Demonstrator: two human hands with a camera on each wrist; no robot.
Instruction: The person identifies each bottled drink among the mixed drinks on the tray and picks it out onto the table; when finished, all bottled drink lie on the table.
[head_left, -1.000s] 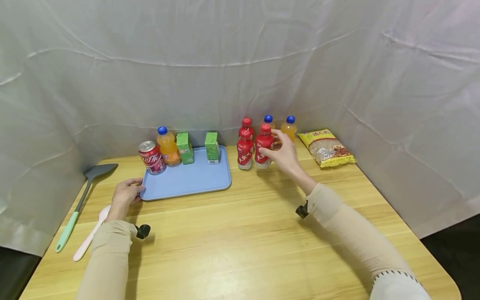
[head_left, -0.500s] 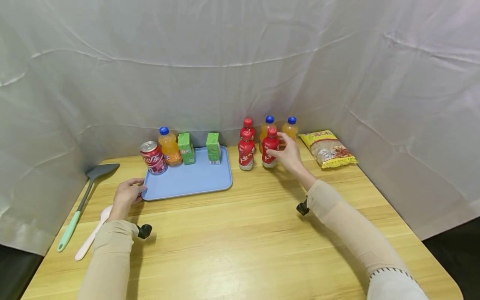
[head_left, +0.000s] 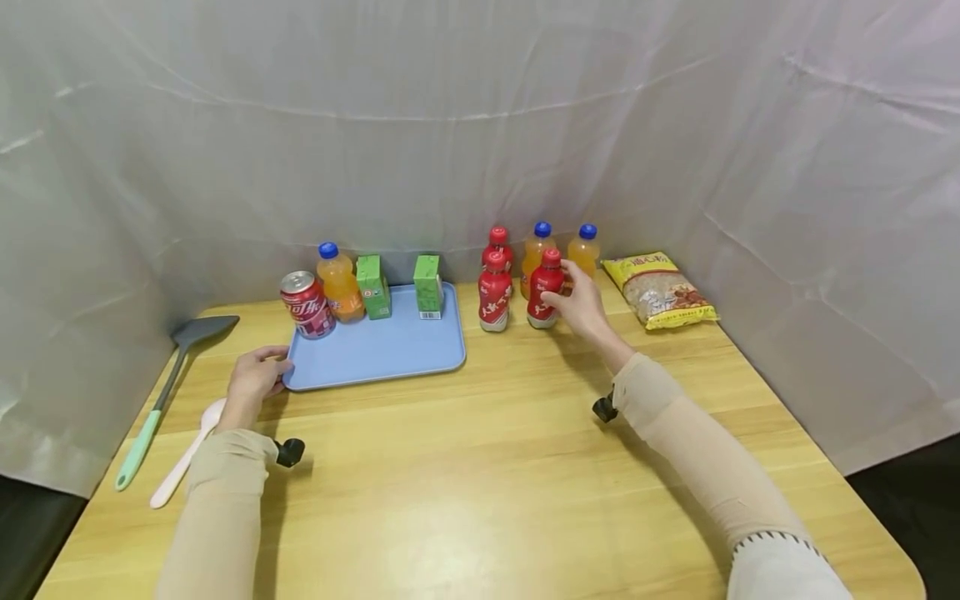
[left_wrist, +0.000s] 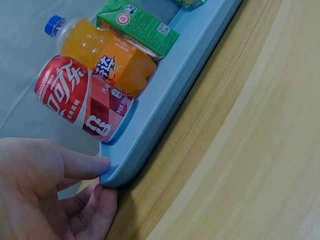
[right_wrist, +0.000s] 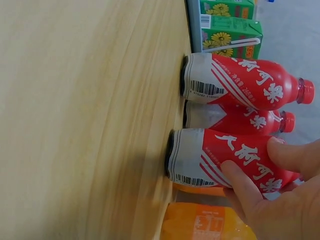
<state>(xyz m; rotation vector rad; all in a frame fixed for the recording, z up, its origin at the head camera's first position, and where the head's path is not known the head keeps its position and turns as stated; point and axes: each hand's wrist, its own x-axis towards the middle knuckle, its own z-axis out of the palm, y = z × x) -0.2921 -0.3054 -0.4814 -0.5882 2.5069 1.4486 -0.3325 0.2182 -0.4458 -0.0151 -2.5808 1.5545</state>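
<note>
In the head view my right hand [head_left: 581, 304] grips a red drink bottle [head_left: 545, 287] with a white lower part, upright on the table or just over it. The right wrist view shows thumb and fingers around the upper half of this bottle [right_wrist: 220, 157]. Two more red bottles [head_left: 494, 292] stand just left of it, apart from it. My left hand [head_left: 255, 375] pinches the near left corner of a blue tray [head_left: 375, 358], thumb on the rim [left_wrist: 112, 172] and fingers curled below. On the tray are a cola can [head_left: 307, 308], an orange soda bottle [head_left: 341, 287] and two green drink cartons [head_left: 373, 292] [head_left: 428, 287].
Two orange soda bottles [head_left: 537, 250] [head_left: 585, 250] stand behind the held bottle. To their right lies a yellow food packet [head_left: 663, 292]. A spatula [head_left: 150, 425] and a pink spoon [head_left: 187, 458] lie at the left. Grey cloth [head_left: 480, 125] walls the table's back and sides.
The red bottle in my right hand has moved right, widening the gap to the other red bottles and uncovering the orange soda bottle behind. My left hand stays at the tray corner.
</note>
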